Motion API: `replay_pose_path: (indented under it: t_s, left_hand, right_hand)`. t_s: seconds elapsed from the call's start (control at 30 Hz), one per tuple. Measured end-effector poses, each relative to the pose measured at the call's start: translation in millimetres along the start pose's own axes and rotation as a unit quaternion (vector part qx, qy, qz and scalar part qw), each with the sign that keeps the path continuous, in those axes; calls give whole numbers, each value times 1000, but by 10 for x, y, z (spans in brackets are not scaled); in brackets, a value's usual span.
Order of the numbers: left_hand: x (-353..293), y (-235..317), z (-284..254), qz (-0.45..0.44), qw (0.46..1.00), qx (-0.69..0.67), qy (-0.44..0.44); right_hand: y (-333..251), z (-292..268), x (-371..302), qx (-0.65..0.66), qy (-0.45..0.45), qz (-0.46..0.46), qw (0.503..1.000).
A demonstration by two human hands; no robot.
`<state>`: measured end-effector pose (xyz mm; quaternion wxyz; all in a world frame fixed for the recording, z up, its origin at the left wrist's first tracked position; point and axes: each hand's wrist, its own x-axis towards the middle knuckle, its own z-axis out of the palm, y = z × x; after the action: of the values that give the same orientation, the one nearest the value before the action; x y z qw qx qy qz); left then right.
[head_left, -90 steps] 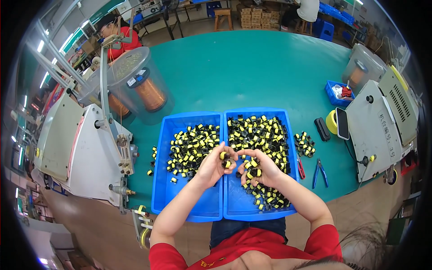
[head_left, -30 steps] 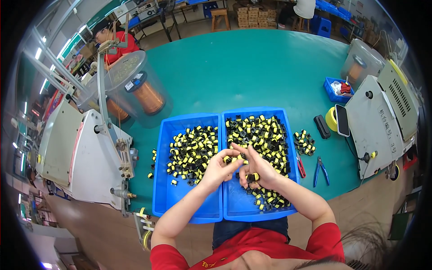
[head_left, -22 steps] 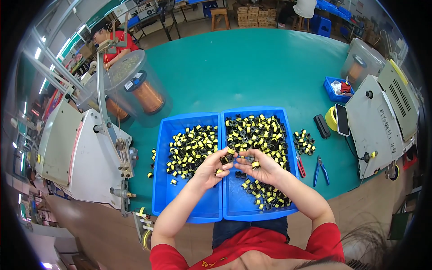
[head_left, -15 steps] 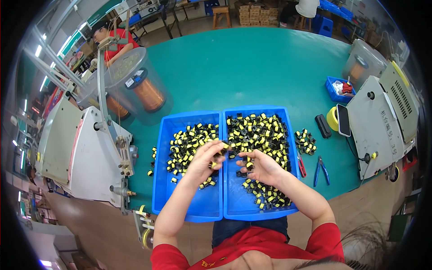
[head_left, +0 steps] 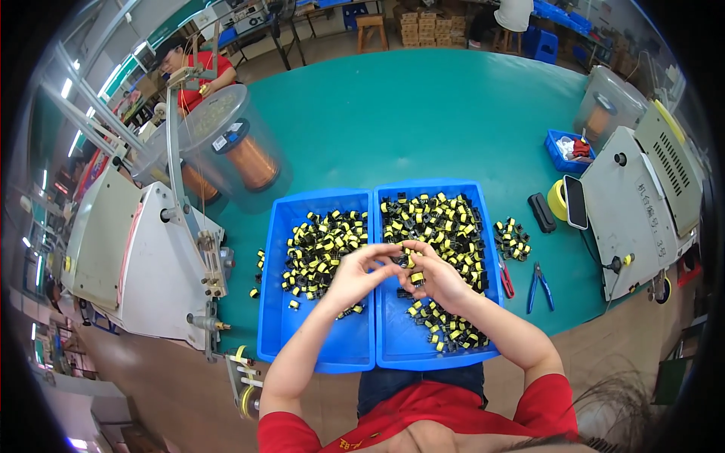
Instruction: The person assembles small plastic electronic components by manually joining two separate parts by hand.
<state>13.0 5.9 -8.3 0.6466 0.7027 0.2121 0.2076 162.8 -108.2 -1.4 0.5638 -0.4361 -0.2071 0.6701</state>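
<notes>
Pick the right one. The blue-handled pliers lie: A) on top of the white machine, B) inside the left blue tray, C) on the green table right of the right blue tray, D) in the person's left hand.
C: the blue-handled pliers lie on the green table, just right of the right blue tray, beside red-handled cutters.

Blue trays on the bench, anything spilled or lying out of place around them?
Yes. A few small yellow-and-black parts lie loose on the green table just left of the left blue tray, and a small heap sits right of the right blue tray.
</notes>
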Motion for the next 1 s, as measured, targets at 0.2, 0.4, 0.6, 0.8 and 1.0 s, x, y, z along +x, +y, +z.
replay_pose_path:
  t_s: [0.2,0.4,0.6,0.8,1.0]
  left_hand:
    - [-13,15,73,-34,990,-115,74]
    - [13,57,-145,-82,934,-344,55]
    - [6,59,-153,-99,899,-426,-26]
    - [4,75,-150,-108,893,-432,-57]
    - [-4,82,-143,-110,885,-444,-89]
  right_hand:
    - [35,17,32,-87,35,-20,995]
    - [473,-157,39,-693,38,-141,706]
    - [649,-187,20,-820,46,-145,552]
    - [583,-196,9,-850,-17,-139,507]
    - [558,-185,32,-827,-51,-101,551]
